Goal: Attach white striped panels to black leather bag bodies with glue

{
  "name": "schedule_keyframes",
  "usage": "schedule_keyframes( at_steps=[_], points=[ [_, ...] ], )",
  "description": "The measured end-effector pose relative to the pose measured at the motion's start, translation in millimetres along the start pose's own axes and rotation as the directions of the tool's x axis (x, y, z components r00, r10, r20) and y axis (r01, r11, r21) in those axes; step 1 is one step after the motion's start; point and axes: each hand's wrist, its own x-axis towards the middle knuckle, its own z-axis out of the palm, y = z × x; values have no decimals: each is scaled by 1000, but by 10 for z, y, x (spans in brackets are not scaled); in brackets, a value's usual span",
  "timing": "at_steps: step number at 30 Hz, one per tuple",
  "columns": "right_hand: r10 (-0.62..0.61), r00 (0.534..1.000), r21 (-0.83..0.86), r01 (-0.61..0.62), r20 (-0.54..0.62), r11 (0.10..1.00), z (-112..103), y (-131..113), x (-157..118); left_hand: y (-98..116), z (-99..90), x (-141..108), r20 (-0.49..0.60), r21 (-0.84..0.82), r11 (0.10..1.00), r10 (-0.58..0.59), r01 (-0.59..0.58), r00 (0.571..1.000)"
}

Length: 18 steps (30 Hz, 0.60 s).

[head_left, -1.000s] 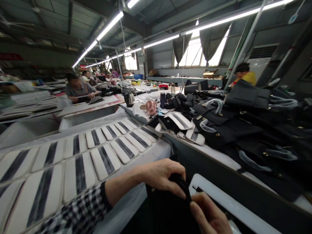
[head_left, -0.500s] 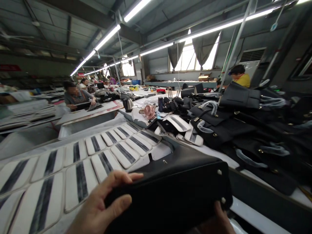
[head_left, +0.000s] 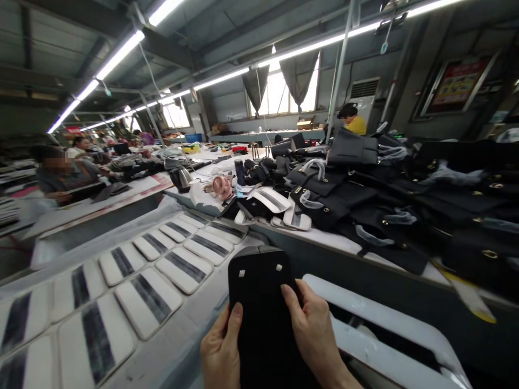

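Black handbag (head_left: 265,324): in the lower middle of the frame, held up with its base toward the camera; what is inside cannot be seen.
Metal feet (head_left: 241,273): two show near the base's upper corners.
Left hand (head_left: 222,348): grips the bag's left edge, thumb pressed on the base, other fingers bent together around the side.
Right hand (head_left: 315,330): pinches the right edge between thumb and index finger; the remaining fingers' spacing cannot be told.
White plastic frame (head_left: 379,308): lower right, slotted, just beside the right hand.
Striped panels (head_left: 144,302): laid flat in rows, left and lower left.
Pile of black handbags (head_left: 344,202): right side, some handles wrapped in clear film; contents hidden.
Electric kettle (head_left: 181,178): left of centre, upright, contents hidden.
Pink fan (head_left: 222,187): near the kettle.
Blue bin (head_left: 193,138): upper middle, inside too small to tell.
Cardboard box (head_left: 304,125): on the far counter, contents unclear.
People: one at left with a dark flat piece, one in yellow at upper right.
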Motion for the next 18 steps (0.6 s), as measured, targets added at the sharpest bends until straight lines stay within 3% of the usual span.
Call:
schedule_keyframes(
  at_steps=[3, 8, 12, 18],
  points=[
    [5, 1000, 20, -4, -28, 1000, 7, 68, 16, -22, 84, 6, -9, -81, 991, -106, 105, 994],
    [3, 998, 45, 0, -57, 999, 14, 231, -8, -61, 120, -16, 86, -240, 936, -242, 256, 966],
    [41, 999, 90, -42, 6, 995, -22, 317, -47, -66, 55, -41, 185, -116, 951, -264, 288, 947],
    [-54, 998, 63, 53, 16, 997, -43, 406, -83, -204, -38, 0, 362, -90, 940, -278, 330, 890]
  ],
)
